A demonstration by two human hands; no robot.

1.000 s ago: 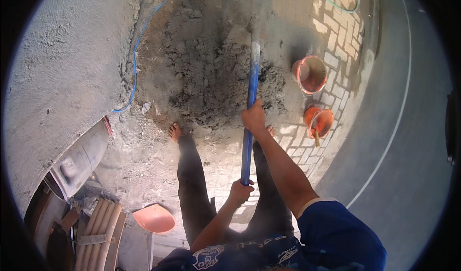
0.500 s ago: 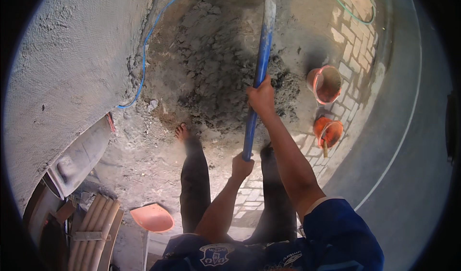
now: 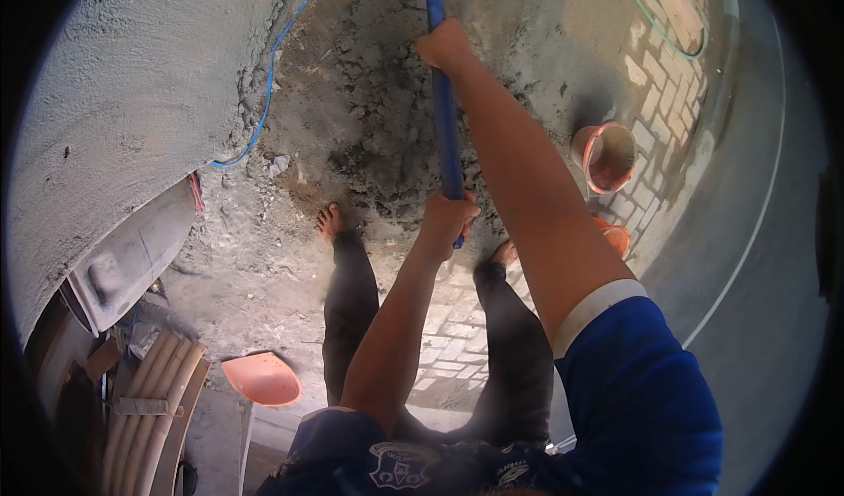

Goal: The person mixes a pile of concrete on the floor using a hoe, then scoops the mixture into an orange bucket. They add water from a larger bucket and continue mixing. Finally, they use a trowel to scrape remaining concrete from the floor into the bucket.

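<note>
A long blue tool handle (image 3: 447, 127) runs away from me over a heap of wet grey mortar (image 3: 374, 91). Its far end passes out of the top of the view, so the tool's head is hidden. My right hand (image 3: 447, 46) is closed round the handle far out, with that arm stretched over the heap. Nearer to me, my left hand (image 3: 447, 221) grips the handle close to its butt end. Both of my bare feet are planted at the heap's near edge, one on each side of the handle.
At right stand an orange bucket (image 3: 607, 157) and a second one (image 3: 617, 236), partly behind my right arm. A rough plastered wall (image 3: 141, 74) and a blue hose (image 3: 266, 100) bound the left. An orange scoop-shaped pan (image 3: 262, 379) lies near stacked poles (image 3: 149, 408). A road runs at right.
Both hands have moved away from me with the handle, the right one farther and slightly left. The right arm is now straighter and covers part of the nearer bucket.
</note>
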